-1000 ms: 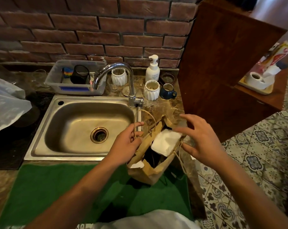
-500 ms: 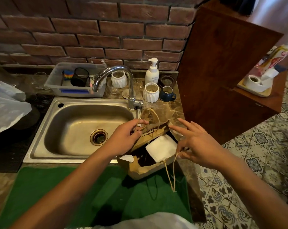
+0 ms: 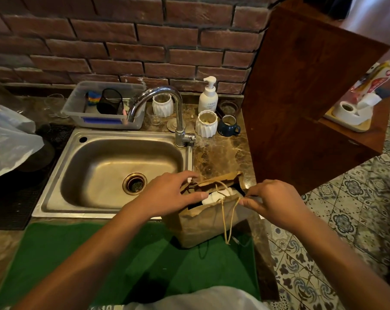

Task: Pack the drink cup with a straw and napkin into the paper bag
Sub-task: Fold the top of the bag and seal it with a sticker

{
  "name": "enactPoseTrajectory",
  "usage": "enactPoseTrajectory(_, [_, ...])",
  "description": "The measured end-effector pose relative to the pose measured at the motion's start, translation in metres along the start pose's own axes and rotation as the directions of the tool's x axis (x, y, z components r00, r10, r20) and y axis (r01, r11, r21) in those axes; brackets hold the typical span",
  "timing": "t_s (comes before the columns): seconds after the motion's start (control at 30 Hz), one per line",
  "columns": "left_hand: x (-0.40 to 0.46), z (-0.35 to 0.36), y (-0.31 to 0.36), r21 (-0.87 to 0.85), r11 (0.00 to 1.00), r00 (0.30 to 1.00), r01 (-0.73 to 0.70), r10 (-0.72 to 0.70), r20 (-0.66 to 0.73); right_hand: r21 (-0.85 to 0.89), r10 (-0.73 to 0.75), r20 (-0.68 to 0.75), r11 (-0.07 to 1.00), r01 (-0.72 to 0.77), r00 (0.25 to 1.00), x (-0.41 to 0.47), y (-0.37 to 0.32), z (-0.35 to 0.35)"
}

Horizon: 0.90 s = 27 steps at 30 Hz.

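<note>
A brown paper bag (image 3: 203, 222) stands upright on the green mat (image 3: 100, 260), right of the sink. A white napkin (image 3: 214, 196) shows through the narrow opening at its top; the cup and straw inside are hidden. My left hand (image 3: 167, 195) grips the bag's left top edge, thumb across the opening. My right hand (image 3: 272, 200) pinches the right top edge where the twine handle (image 3: 226, 218) hangs down the bag's front.
A steel sink (image 3: 113, 168) with a tall faucet (image 3: 167, 108) lies to the left. White ribbed jars (image 3: 206, 124), a blue mug (image 3: 228, 126) and a soap pump (image 3: 208, 97) stand behind. A wooden cabinet (image 3: 301, 97) rises to the right, tiled floor below.
The bag went from tilted and wide open to upright with its top pressed nearly closed. Both hands moved onto its top edges, and the napkin sank mostly out of sight.
</note>
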<state>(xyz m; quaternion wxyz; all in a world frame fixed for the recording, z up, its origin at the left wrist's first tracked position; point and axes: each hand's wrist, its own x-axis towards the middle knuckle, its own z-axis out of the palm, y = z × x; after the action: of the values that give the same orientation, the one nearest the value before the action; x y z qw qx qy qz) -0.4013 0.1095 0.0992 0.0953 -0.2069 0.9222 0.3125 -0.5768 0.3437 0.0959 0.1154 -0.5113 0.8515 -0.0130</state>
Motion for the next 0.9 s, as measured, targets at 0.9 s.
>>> enactPoseTrajectory(0.9, [-0.005, 0.049, -0.043, -0.470, 0.874, 0.950, -0.122, -0.034, -0.309, 0.632, 0.079, 0.098, 0.765, -0.124, 0.992, 0.015, 0.015, 0.006])
